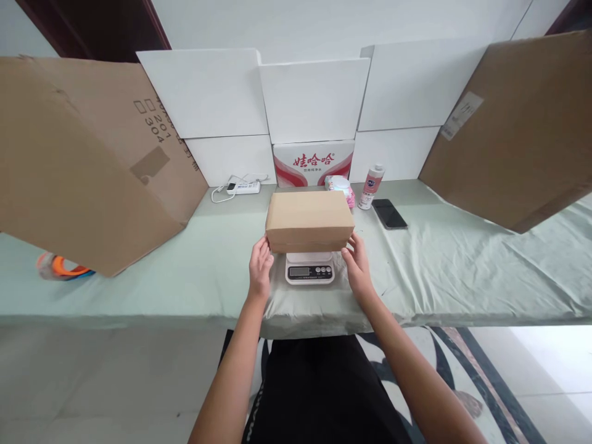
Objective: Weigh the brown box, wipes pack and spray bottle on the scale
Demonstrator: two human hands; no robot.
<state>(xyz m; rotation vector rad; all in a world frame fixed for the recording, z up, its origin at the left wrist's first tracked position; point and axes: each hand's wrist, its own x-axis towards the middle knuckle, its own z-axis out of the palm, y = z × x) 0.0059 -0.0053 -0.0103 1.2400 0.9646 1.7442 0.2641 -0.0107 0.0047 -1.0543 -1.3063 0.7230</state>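
Note:
A closed brown cardboard box [309, 213] is over a white digital kitchen scale [309, 271], covering most of its top. Only the scale's front, with a grey display and several round buttons, shows below the box. My left hand [261, 265] is at the box's lower left corner, fingers bent against its side. On the other end, my right hand [357, 264] grips the lower right corner, thumb at the front and fingers along the side. Whether the box rests fully on the scale or is partly held up, I cannot tell.
Behind the box stand a pink-and-white packet [340, 186], a pink-labelled bottle [371, 187] and a black phone [389, 214]. A white power strip [243, 187] lies back left. Large cardboard panels [92, 154] flank the cloth-covered table [222, 246]; orange tape rolls [62, 266] lie far left.

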